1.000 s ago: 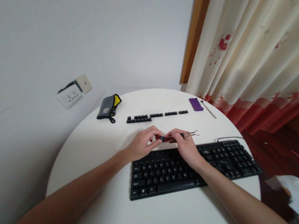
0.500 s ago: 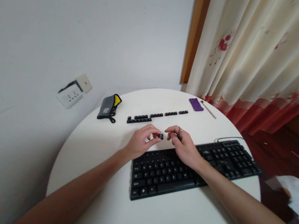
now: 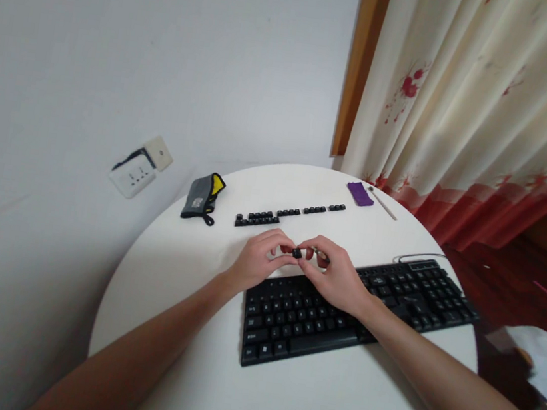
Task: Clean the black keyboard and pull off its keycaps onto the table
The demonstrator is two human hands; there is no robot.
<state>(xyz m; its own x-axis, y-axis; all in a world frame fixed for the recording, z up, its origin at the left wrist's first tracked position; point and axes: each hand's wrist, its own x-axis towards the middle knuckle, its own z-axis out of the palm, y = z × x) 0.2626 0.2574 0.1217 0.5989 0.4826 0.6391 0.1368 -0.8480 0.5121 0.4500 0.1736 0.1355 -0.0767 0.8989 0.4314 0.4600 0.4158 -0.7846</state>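
Observation:
Both my hands meet just above the top edge of the black keyboard [image 3: 340, 308] on the round white table [image 3: 190, 301]. My left hand [image 3: 259, 260] pinches a small black keycap [image 3: 297, 253] between thumb and fingers. My right hand [image 3: 337, 277] is curled closed, and its fingertips touch the same keycap from the right. A thin bit of metal from the keycap puller [image 3: 318, 251] shows among its fingers; the rest of the tool is hidden in the hand.
A row of removed black keycaps [image 3: 282, 214] lies behind my hands. A grey and yellow pouch [image 3: 201, 195] sits at the back left. A purple pad [image 3: 360, 193] and a thin stick [image 3: 382, 202] lie at the back right. Curtain [image 3: 467, 109] on the right.
The red-handled puller, held out with its wires showing a second ago, is now tucked into my right hand. The keycap stayed in my left fingers, and my right fingertips came back to it.

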